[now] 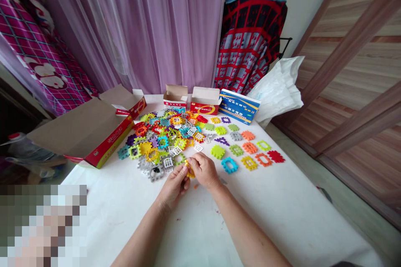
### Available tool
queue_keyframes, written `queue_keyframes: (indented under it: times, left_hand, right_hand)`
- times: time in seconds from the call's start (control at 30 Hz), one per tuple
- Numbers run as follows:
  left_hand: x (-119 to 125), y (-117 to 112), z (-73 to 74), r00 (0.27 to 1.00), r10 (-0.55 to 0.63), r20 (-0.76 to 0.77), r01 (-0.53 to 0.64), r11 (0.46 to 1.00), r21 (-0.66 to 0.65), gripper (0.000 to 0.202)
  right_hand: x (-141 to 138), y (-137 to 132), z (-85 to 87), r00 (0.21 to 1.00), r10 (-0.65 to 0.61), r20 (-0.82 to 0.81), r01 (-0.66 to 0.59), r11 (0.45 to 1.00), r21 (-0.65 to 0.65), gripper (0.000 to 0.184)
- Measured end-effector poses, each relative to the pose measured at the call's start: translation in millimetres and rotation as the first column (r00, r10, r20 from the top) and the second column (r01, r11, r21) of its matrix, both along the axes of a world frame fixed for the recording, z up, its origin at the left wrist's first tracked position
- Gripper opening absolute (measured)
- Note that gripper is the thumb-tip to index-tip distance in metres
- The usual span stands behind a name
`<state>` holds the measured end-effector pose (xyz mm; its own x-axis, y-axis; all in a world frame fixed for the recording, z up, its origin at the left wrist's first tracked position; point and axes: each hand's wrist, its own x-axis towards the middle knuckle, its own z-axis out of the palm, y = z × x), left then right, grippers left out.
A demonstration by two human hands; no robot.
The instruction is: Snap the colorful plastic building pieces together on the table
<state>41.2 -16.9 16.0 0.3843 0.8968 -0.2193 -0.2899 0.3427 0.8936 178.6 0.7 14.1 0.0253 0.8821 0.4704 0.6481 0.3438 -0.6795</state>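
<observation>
Between my left hand [176, 183] and my right hand [203, 169] is a yellow interlocking plastic block [189, 171], pinched by the fingers of both. Much of it is hidden by the fingers. Just beyond my hands lies a heap of mixed interlocking blocks [145, 147] in many colours, with small white lattice window pieces [168, 163] among them. Right of my right hand, single blocks lie flat and apart, among them a blue frame block [229, 165], a solid lime block [217, 151] and a red block [276, 157].
A large open red carton [108, 144] stands left of the heap. Along the back are small open boxes, one red [205, 109], and a blue box [239, 107]. A white plastic bag [277, 85] is at the back right. The white table [275, 217] has a right edge beside the floor.
</observation>
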Motion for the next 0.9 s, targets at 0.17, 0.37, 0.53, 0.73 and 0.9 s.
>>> queue_keyframes:
  times: [0.17,0.37,0.53,0.73,0.9]
  left_hand:
    - [-2,-1,-6.8,0.996,0.011,-0.086,-0.007,0.999,0.044,0.056]
    - [-3,-1,-4.8,0.987,0.038,-0.156,-0.021,0.994,0.11,0.059]
    - [-2,-1,-2.3,0.981,0.054,-0.186,-0.041,0.996,0.077,0.063]
    - [3,0,-2.5,0.969,0.119,-0.218,-0.106,0.992,0.071,0.056]
    - [3,-1,-0.8,0.966,0.147,-0.213,-0.14,0.989,0.047,0.053]
  right_hand:
    - [9,-5,10.4,0.958,0.023,-0.286,-0.052,0.994,-0.093,0.033]
    - [15,-17,5.5,0.862,-0.015,-0.507,-0.188,0.919,-0.347,0.039]
    - [15,-25,3.1,0.865,-0.015,-0.502,-0.227,0.88,-0.418,0.029]
    - [17,-31,7.8,0.879,-0.07,-0.472,-0.175,0.872,-0.456,0.025]
    - [20,-39,3.7,0.845,-0.173,-0.507,-0.132,0.85,-0.51,0.034]
